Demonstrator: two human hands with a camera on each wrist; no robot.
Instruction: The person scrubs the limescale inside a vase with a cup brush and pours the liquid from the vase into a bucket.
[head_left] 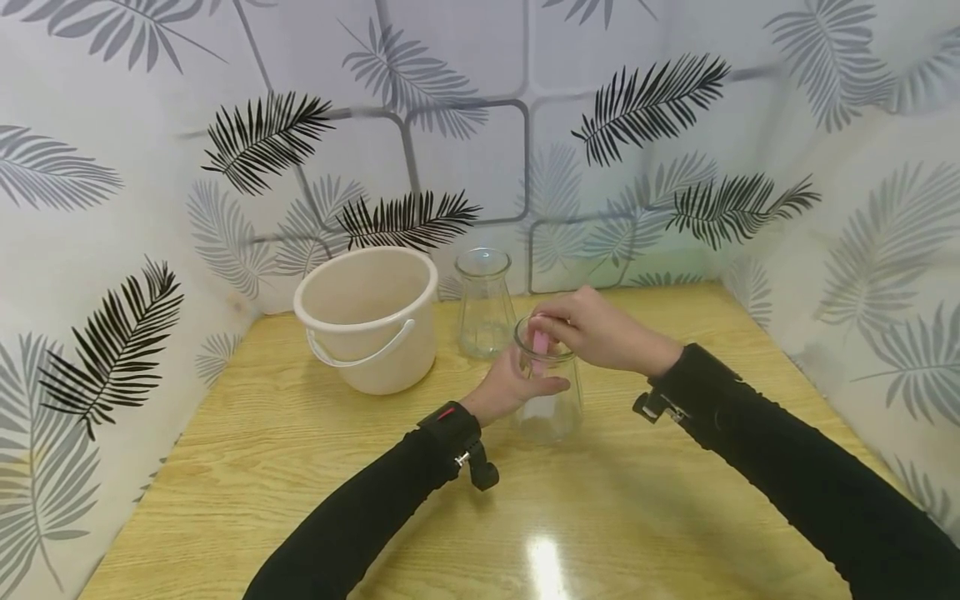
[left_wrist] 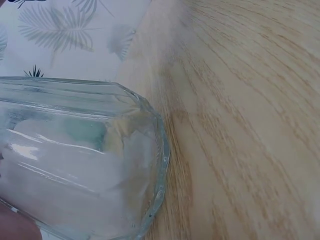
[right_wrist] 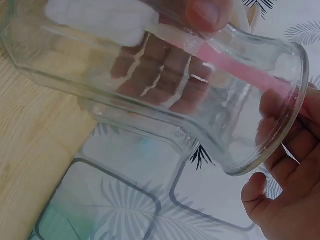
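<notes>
Near the middle of the wood-grained desk (head_left: pixel 300 500), a glass jar (head_left: pixel 551 412) stands roughly upright, its round, flared mouth uppermost; whether its base touches the wood is hard to tell. Its clear walls widen below the neck towards a thick, faceted foot, and catch bright streaks of light. Inside it is a slim, smooth pink handle (right_wrist: pixel 240 70) joined to a pale, blocky white head (right_wrist: pixel 105 22) with rounded corners. The handle's long axis runs lengthwise through the jar, its pink end up at the mouth and the white head down in the wider part.

The left hand (head_left: pixel 506 387) is wrapped round the jar, thumb lying across the near side and fingers showing through the glass. The right hand (head_left: pixel 600 329), reaching over the rim, pinches the upper part of the handle, some fingertips just inside the mouth.

Behind, near the leaf-patterned wall covering (head_left: pixel 465 171), is a second glass jar (head_left: pixel 487 317) of similar flared shape, upright. Left of that stands a smooth cream bucket (head_left: pixel 397 358), round and tapering, its thin bail hanging against the front.
</notes>
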